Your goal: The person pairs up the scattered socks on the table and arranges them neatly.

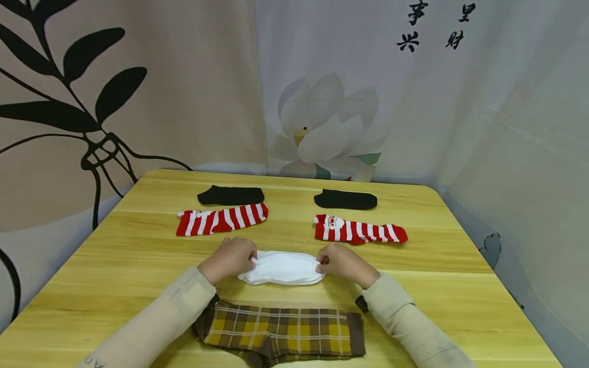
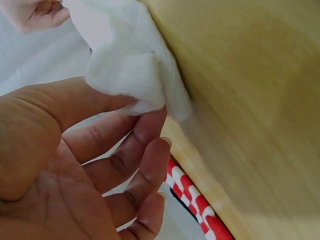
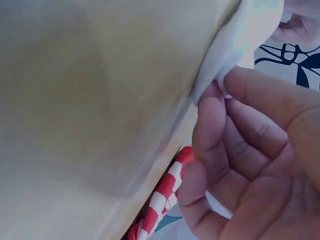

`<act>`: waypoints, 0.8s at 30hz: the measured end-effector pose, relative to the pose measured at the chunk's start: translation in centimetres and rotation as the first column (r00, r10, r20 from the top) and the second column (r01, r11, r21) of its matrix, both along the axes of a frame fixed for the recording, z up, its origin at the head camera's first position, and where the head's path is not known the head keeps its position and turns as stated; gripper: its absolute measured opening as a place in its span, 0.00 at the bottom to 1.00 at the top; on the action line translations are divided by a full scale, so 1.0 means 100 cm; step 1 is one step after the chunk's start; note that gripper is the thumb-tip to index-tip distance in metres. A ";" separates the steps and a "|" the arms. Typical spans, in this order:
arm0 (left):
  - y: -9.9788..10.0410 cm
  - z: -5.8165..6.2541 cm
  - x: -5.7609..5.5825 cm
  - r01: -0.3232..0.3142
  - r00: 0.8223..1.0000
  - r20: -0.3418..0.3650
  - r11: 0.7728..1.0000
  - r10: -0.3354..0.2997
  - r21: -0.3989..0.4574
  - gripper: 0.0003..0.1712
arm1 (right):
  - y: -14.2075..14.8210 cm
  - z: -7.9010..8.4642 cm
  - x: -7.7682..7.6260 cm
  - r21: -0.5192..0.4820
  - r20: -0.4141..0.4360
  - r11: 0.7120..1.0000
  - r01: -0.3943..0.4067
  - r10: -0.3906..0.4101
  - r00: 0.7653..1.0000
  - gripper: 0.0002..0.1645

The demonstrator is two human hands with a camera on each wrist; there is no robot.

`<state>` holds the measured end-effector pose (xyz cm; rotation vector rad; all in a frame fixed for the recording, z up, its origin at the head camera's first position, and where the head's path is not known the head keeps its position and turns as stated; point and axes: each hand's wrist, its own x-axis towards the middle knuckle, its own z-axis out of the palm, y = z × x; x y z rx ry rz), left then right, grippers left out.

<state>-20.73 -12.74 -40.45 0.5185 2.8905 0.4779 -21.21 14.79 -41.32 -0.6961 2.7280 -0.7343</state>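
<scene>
A white sock (image 1: 286, 268) lies stretched sideways near the middle of the wooden table. My left hand (image 1: 228, 259) pinches its left end between thumb and index finger, the other fingers loosely bent. At the opposite end, my right hand (image 1: 346, 266) pinches the fabric the same way. Up close in the left wrist view, the white sock (image 2: 125, 60) shows folded, overlapping layers at the pinched end. Nearest to me, between the forearms, lies a brown and yellow plaid sock (image 1: 280, 332), partly covered by the left sleeve.
Beyond the hands lie two red-and-white striped socks, one left (image 1: 222, 220) and one right (image 1: 361, 230). Behind them are two black ankle socks, left (image 1: 231, 196) and right (image 1: 346, 200). A printed curtain (image 1: 207, 92) hangs behind the table (image 1: 437, 286).
</scene>
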 end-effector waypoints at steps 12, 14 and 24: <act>-0.003 -0.002 0.001 0.011 1.000 0.025 1.000 -0.011 0.012 0.06 | -0.001 -0.003 0.010 0.005 -0.015 1.000 0.010 -0.010 1.000 0.04; -0.005 -0.003 0.001 0.007 0.999 0.044 1.000 -0.008 0.029 0.05 | -0.001 -0.003 0.012 0.001 -0.014 1.000 0.008 -0.008 1.000 0.04; -0.007 -0.004 0.002 0.004 0.996 0.085 0.999 -0.008 0.045 0.04 | -0.001 -0.004 0.017 0.020 -0.031 1.000 -0.007 0.008 1.000 0.04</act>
